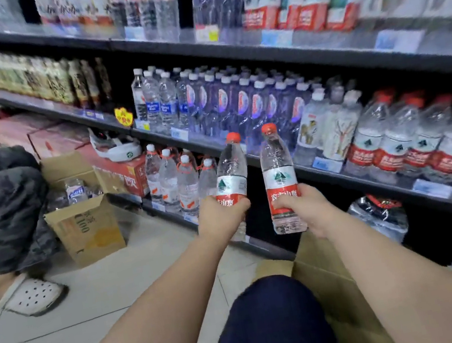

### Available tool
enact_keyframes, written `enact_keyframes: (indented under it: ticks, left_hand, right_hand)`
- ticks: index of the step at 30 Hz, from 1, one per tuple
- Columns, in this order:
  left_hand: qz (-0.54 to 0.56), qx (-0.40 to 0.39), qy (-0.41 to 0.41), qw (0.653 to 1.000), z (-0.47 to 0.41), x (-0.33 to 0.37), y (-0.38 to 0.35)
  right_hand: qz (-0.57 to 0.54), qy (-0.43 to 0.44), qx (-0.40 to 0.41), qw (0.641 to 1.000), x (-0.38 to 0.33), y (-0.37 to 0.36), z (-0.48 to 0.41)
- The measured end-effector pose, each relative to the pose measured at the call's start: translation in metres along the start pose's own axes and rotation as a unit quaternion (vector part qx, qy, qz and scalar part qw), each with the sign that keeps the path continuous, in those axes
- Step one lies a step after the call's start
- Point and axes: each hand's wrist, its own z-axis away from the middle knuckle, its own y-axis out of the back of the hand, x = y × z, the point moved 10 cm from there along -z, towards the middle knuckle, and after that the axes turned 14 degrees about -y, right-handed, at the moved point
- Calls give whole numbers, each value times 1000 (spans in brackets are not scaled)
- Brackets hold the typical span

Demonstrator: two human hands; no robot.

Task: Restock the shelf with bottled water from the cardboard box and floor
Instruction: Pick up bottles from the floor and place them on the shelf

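gripping one red-capped bottle (230,176) per hand, labels just above each grip.

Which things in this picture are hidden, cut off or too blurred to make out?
Head view only:
- Cardboard box contents: hidden by knee and right arm.
- Left hand covers its bottle's lower part.
- Right hand covers part of its bottle's label.
- Price tags: blurred, unreadable.

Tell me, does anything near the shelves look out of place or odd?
One thing: a white cap lies on the red carton left of the shelf, not stock. Both hands hold upright bottles, left and right. Nothing looks spilled.
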Motion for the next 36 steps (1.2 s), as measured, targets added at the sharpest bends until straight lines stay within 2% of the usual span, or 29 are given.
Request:
enact_keyframes:
  ticks: [5, 9, 11, 14, 18, 22, 28, 36]
  left_hand:
    - [90, -25, -41, 995, 26, 81, -33]
    - [239, -136, 7, 961, 50, 127, -86]
    - [266, -183, -9, 946, 57, 143, -114]
    - [245, -194, -28, 950, 63, 153, -147]
    - [148, -156, -100, 972, 62, 171, -181]
    - [113, -174, -181, 961, 59, 205, -229]
    - [136, -191, -174, 957, 34, 220, -311]
    - [133, -231, -169, 949, 18, 205, -418]
  right_hand:
    - [-13, 38, 11, 999, -19, 71, 49]
    - [-33, 59, 47, 997, -25, 124, 77]
    - [-41, 60, 64, 995, -24, 150, 84]
    - [-48, 59, 93, 993, -19, 188, 86]
    - [-54, 48, 123, 990, -8, 231, 81]
    - [-107, 43, 147, 982, 4, 269, 64]
    - [-180, 68, 183, 964, 9, 331, 26]
    - [-184, 49, 220, 957, 39, 402, -45]
